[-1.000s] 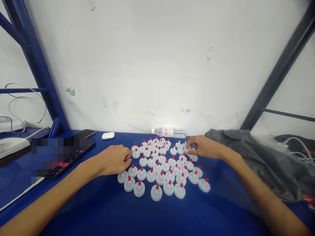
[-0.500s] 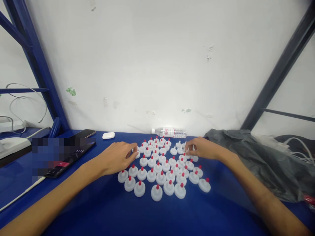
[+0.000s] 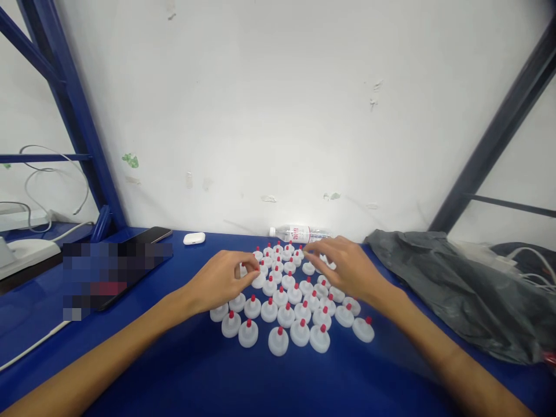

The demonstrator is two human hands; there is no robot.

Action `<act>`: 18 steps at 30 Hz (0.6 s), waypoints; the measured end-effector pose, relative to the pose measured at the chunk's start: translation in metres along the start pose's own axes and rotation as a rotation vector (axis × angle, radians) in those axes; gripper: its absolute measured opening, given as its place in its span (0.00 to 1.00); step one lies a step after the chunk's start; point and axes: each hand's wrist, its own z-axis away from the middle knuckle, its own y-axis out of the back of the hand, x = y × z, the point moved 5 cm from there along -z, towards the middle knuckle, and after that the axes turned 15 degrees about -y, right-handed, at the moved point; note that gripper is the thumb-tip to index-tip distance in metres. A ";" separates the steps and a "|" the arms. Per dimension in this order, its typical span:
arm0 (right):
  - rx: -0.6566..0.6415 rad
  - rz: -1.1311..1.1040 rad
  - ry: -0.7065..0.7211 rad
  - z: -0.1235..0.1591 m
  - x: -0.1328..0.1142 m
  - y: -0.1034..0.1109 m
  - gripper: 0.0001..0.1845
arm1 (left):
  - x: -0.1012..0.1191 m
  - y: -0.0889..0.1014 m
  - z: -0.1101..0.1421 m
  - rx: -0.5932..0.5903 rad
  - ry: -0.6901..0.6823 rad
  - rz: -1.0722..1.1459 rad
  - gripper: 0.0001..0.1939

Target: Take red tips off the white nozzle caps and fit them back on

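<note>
Many white round nozzle caps (image 3: 286, 315), most with small red tips, stand on the blue table in a loose cluster. My left hand (image 3: 223, 281) is at the cluster's left side, thumb and forefinger pinched on the red tip of a white nozzle cap (image 3: 258, 282). At the back right my right hand (image 3: 347, 266) hovers over the caps with its fingers bent and apart. Its forefinger reaches beside a red-tipped cap (image 3: 298, 255). The fingers partly cover a few caps beneath, including a white cap without a red tip (image 3: 308, 268).
Behind the cluster a clear plastic bottle (image 3: 299, 234) lies against the wall. A white earbud case (image 3: 194, 238) and phones (image 3: 152, 236) are at the left, with a white cable (image 3: 35, 347). A dark grey plastic bag (image 3: 434, 278) spreads along the right side.
My left hand has shifted right, further into the caps. My right hand has swung left and its fingers have stretched toward the rear red-tipped caps. The view has moved slightly.
</note>
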 end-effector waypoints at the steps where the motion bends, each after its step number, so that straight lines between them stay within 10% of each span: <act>1: 0.013 -0.025 0.027 0.003 -0.010 -0.002 0.19 | 0.005 0.003 0.000 0.036 -0.001 0.053 0.12; 6: -0.032 -0.206 0.100 0.018 -0.048 -0.015 0.32 | 0.023 0.003 0.003 0.153 -0.025 0.231 0.13; 11: -0.030 -0.382 0.084 0.022 -0.056 -0.023 0.22 | 0.033 -0.005 0.007 0.176 -0.230 0.013 0.12; 18: -0.057 -0.336 0.168 0.019 -0.060 -0.018 0.14 | 0.043 -0.023 0.006 -0.135 -0.383 -0.521 0.10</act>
